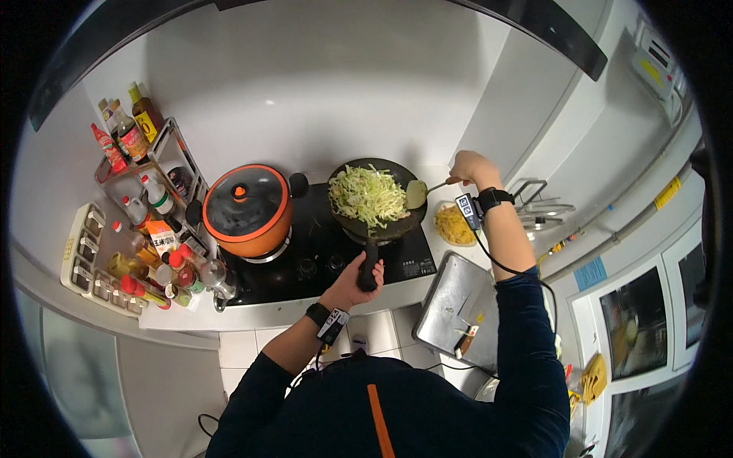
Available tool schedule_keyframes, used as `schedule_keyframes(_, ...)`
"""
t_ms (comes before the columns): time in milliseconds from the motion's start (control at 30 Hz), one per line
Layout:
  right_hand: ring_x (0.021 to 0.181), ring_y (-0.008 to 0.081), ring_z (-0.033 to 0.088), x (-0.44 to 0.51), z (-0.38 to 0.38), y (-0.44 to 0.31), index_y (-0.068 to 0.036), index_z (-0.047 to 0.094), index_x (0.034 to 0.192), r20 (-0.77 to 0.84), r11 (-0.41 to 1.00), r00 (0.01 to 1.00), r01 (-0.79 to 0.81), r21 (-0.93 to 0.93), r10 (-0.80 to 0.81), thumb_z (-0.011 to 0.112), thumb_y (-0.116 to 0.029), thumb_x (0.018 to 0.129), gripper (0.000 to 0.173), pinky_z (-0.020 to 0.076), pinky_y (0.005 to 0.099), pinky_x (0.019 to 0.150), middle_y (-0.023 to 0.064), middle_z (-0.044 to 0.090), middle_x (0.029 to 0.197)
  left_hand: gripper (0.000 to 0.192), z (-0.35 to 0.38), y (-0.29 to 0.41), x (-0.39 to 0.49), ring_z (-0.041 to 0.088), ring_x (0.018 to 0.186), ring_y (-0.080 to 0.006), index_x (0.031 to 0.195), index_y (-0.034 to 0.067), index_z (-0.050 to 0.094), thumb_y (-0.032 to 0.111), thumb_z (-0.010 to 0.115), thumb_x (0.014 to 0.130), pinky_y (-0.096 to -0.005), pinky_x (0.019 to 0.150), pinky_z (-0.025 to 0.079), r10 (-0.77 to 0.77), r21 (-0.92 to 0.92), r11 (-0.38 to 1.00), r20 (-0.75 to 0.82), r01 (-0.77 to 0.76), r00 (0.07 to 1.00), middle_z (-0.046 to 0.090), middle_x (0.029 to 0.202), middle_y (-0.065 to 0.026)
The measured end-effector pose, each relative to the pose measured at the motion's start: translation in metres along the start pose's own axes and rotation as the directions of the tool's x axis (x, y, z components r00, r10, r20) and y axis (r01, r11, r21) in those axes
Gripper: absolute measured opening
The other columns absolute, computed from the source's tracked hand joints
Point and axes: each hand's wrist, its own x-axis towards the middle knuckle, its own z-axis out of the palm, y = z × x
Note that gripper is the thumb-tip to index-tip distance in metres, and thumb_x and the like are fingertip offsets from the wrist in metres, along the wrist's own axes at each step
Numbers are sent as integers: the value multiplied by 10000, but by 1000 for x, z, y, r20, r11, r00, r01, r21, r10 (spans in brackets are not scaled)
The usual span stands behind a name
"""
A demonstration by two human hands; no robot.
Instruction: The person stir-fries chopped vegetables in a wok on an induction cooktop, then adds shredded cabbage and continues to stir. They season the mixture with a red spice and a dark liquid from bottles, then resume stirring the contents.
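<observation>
My left hand (354,281) grips the black handle (369,266) of a dark wok (409,172) on the right side of the stove. Shredded cabbage (366,194) is heaped in the wok, mostly toward its left and middle. My right hand (475,169) holds a spatula by its wooden-looking handle (453,180), reaching in from the right. The spatula's flat blade (416,194) rests against the right edge of the cabbage, inside the rim.
An orange pot (249,243) with a dark lid stands on the left burner of the black glass cooktop (309,240). Seasoning bottles (189,275) crowd the left counter. At right are a dish of yellow food (455,223) and a metal board (452,297) with a cleaver (467,342).
</observation>
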Motion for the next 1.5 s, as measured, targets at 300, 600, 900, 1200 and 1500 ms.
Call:
schedule_keyframes(300, 545, 150, 525, 86, 111, 81, 21, 792, 907, 238, 691, 970, -141, 709, -46, 876, -423, 805, 463, 419, 342, 500, 70, 662, 728, 436, 6, -5, -5, 605, 733, -134, 1170, 67, 606, 487, 607, 1050, -286, 660, 540, 59, 39, 998, -10, -59, 998, 621, 865, 1)
schedule_keyframes(600, 510, 33, 505, 49, 208, 84, -42, 731, 1292, 179, 275, 962, -118, 954, -207, 777, -202, 959, 372, 386, 172, 447, 5, 667, 758, 430, 18, -15, -10, 574, 717, -126, 1186, 68, 598, 479, 594, 1061, -273, 631, 504, 123, 63, 991, -105, -117, 987, 602, 855, 4)
schedule_keyframes(900, 728, 58, 616, -23, 209, 96, -60, 747, 1291, -120, 379, 949, 229, 897, -291, 798, -17, 881, 416, 502, 214, 645, -6, 757, 961, 450, 9, -11, -9, 599, 736, -114, 1198, 68, 589, 483, 640, 1033, -264, 660, 542, 88, 59, 995, -28, -86, 996, 616, 875, 6)
schedule_keyframes(1200, 807, 260, 705, -152, 87, 61, -172, 800, 1187, -343, 818, 867, 472, 328, -363, 808, -30, 784, 427, 557, 344, 764, 114, 709, 947, 432, 12, -12, -8, 588, 725, -123, 1160, 44, 616, 461, 626, 1046, -277, 643, 527, 116, 58, 992, -64, -113, 991, 609, 847, 5)
schedule_keyframes(1500, 940, 352, 721, -141, 87, -3, -189, 809, 1140, -285, 898, 886, 417, 142, -367, 762, -151, 818, 328, 577, 435, 847, 157, 753, 1005, 451, 5, -6, -1, 599, 718, -140, 1124, 39, 634, 483, 614, 1046, -283, 635, 536, 62, -3, 998, -52, -62, 997, 623, 852, -3)
